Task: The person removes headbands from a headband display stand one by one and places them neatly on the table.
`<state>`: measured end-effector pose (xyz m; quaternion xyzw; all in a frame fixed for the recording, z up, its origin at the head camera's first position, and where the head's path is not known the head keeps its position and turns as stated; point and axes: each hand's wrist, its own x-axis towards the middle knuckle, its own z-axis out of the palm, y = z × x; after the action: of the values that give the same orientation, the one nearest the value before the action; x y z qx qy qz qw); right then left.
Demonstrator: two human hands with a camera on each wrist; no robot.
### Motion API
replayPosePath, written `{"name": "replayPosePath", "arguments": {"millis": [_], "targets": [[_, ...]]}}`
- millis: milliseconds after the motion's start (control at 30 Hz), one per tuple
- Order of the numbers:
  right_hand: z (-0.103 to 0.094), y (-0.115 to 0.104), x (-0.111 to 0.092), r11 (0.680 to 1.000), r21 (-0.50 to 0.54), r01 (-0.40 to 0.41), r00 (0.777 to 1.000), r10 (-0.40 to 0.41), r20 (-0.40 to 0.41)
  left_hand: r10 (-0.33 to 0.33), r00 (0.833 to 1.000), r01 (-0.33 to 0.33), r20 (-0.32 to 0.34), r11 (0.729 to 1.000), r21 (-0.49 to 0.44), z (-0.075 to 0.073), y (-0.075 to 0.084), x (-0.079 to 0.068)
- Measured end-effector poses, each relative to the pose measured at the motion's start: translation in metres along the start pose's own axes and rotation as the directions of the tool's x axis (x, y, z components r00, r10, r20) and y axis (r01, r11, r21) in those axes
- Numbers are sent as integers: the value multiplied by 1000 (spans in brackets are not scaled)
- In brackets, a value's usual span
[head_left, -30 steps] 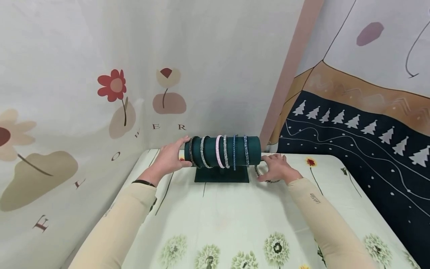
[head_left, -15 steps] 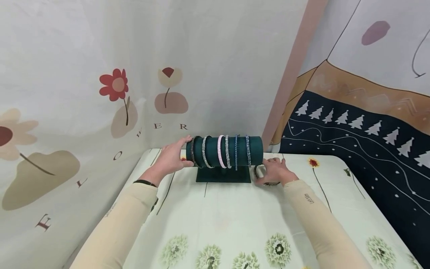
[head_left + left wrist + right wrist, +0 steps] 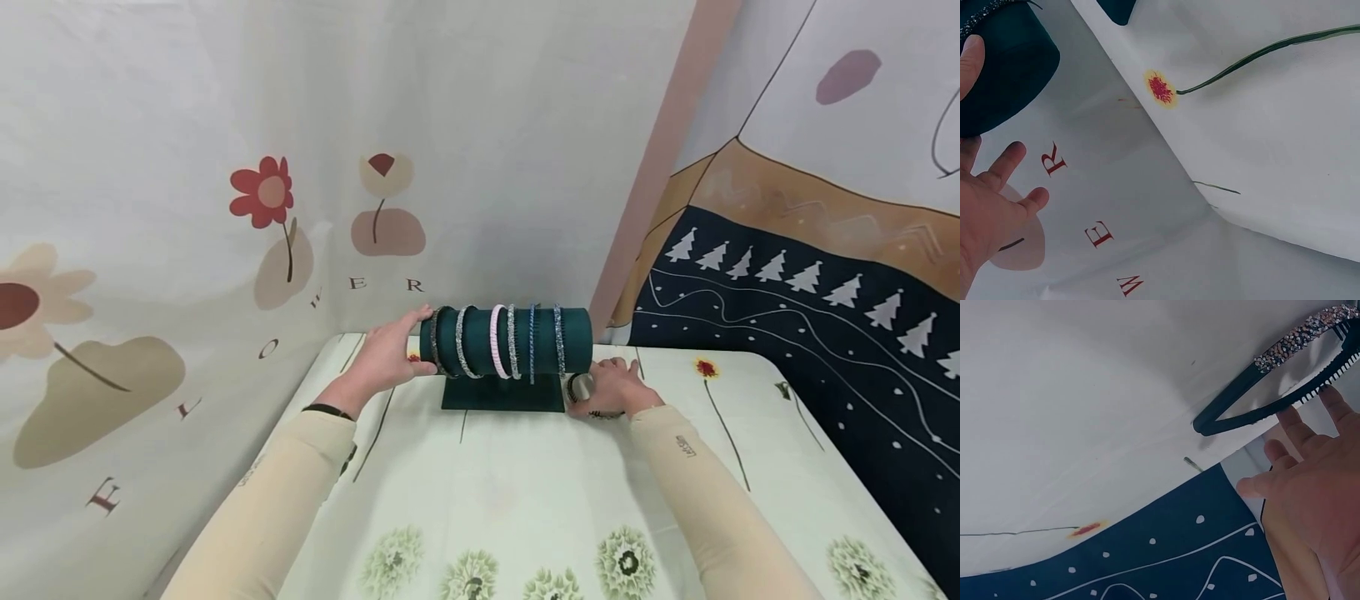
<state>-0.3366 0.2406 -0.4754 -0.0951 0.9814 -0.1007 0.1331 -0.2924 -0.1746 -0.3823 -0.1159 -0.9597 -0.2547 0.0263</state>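
A dark green headband display stand [image 3: 574, 340] holds several headbands around its horizontal roll, among them a pink headband [image 3: 496, 340] and a thin blue headband [image 3: 532, 343]. My left hand [image 3: 384, 354] grips the left end of the roll, its thumb at the front; the left wrist view shows the thumb against the dark cloth. Beside the right end of the base, my right hand [image 3: 611, 389] holds a dark headband [image 3: 1294, 340] with a stone-covered stretch and inner teeth. In the right wrist view its fingers touch the toothed side; the thumb is hidden there.
The stand's flat base [image 3: 502, 396] rests on a table with a white flowered cloth [image 3: 480, 475]. A pale printed curtain [image 3: 510, 150] hangs just behind, and a dark tree-patterned cloth [image 3: 795, 325] hangs at the right.
My right hand has turned slightly and drawn closer to the stand's base, so the headband's loop shows differently. My left hand keeps its place on the roll; the head view shifts a little.
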Motion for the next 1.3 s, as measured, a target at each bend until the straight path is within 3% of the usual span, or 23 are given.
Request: {"name": "replayPosePath", "arguments": {"millis": [967, 1300], "targets": [[5, 1, -2, 1000, 16, -9, 1000, 9, -12, -3, 1000, 3, -7, 1000, -6, 3, -1, 0], [-1, -2, -7, 997, 71, -6, 997, 11, -71, 6, 1000, -6, -2, 1000, -28, 4, -3, 1]]}}
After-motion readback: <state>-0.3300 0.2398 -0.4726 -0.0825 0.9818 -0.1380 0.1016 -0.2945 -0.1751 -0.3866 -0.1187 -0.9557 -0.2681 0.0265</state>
